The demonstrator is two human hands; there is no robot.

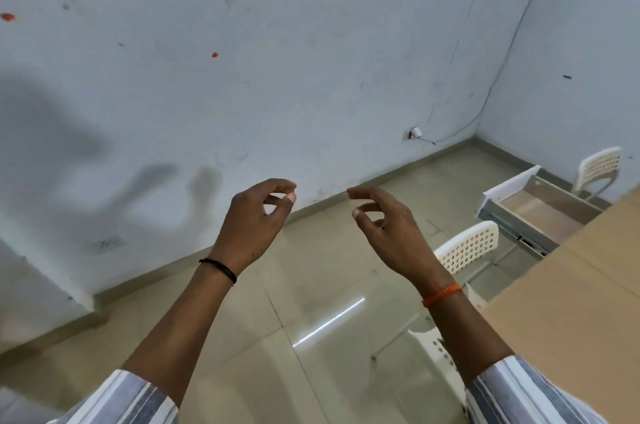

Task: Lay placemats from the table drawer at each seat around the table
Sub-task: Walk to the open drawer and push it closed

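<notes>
My left hand (254, 219) and my right hand (384, 226) are raised in front of me over the floor, fingers loosely curled, holding nothing. The light wooden table (581, 302) fills the right edge of the view. Its drawer (533, 212) is pulled out at the far side, with a white front panel and a metal frame; the part of its inside that shows holds nothing. No placemat is in view.
A white perforated chair (467, 247) stands beside the table near my right forearm, a second one (599, 169) behind the drawer. A pale wall (242, 77) with a socket and a thin cable runs ahead. The floor is glossy beige tile (311, 337).
</notes>
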